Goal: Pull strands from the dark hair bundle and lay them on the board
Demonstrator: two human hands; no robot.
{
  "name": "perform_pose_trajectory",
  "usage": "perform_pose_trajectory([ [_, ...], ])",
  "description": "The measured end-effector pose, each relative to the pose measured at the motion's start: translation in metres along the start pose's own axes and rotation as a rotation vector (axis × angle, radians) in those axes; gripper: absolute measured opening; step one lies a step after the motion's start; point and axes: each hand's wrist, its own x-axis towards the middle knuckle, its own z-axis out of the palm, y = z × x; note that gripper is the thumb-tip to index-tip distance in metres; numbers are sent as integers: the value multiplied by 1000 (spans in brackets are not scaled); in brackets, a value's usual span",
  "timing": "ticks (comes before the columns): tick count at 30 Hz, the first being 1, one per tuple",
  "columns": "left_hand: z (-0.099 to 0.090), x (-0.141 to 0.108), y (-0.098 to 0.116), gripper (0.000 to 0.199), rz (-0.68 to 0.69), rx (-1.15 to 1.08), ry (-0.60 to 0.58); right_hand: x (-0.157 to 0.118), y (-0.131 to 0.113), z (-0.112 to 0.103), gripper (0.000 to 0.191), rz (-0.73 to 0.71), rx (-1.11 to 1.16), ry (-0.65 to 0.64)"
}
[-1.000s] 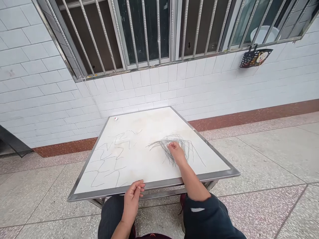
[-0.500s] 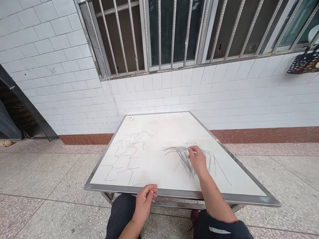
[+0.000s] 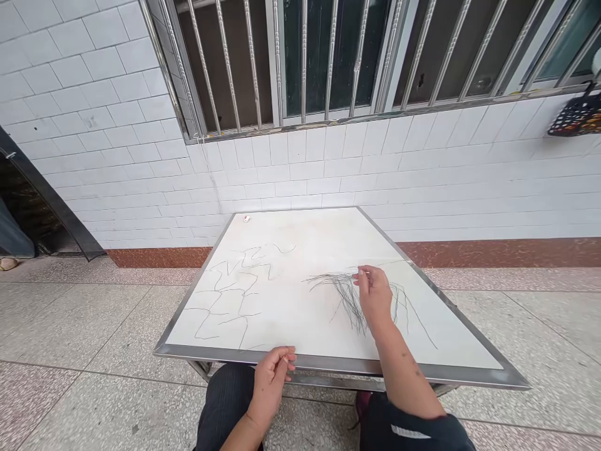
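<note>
A loose bundle of thin dark strands (image 3: 350, 304) lies on the right half of the white tabletop (image 3: 300, 235); whether they are wire or hair, I cannot tell. Over the bundle's upper right end, my right hand (image 3: 374, 294) is closed in a pinch, with a thin strand (image 3: 394, 262) trailing from it to the right. My left hand (image 3: 275, 374) rests at the table's front edge, thumb and fingertips pressed together; anything between them is too small to make out. Several bent single strands (image 3: 244, 291) lie spread over the left half.
A metal rim (image 3: 323, 362) borders the table. A small white and red object (image 3: 246, 218) sits near its far left corner. Behind stand a white tiled wall (image 3: 263, 181) and a barred window (image 3: 328, 62). A dotted bag (image 3: 575, 116) hangs at the right.
My right hand has risen slightly, and a strand now stretches from it to the right. My left hand stays at the front edge. The view has shifted a little.
</note>
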Motion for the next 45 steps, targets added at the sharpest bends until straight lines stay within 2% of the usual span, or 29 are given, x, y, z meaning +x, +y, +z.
perform_pose_trajectory([
  [6, 0, 0, 0, 33, 0, 11, 2, -5, -9, 2, 27, -130, 64, -1],
  [8, -1, 0, 1, 33, -2, 15, 1, -7, -14, 3, 28, -111, 92, -3],
  [11, 0, 0, 1, 33, -4, 18, 5, -13, -24, 5, 30, -6, 138, -49],
  [13, 1, 0, 2, 34, -1, 15, 13, -21, -32, 8, 31, 60, 193, -146],
  [17, 1, 0, 2, 33, -6, 13, 15, -47, -48, 19, 28, 94, 235, -455],
  [20, 1, -1, 3, 33, -19, 5, 8, -65, -57, 27, 23, 5, 137, -617],
  [22, 1, -1, 4, 32, -24, -12, 3, -73, -61, 30, 24, -97, 69, -656],
  [25, 1, -2, 6, 31, -24, -65, 5, -81, -65, 31, 23, -189, 53, -682],
  [29, 0, -4, 17, 29, -38, -198, 54, -89, -69, 29, 23, -198, 109, -692],
  [33, -10, -10, 42, 28, -45, -350, 149, -98, -75, 23, 22, -207, 146, -692],
  [37, -25, -16, 71, 28, -65, -521, 215, -104, -81, 14, 22, -287, 140, -655],
  [40, -34, -20, 92, 31, -98, -572, 186, -106, -85, 6, 24, -376, 93, -630],
  [45, -35, -28, 114, 37, -170, -469, 20, -109, -94, -4, 26, -505, -26, -590],
])
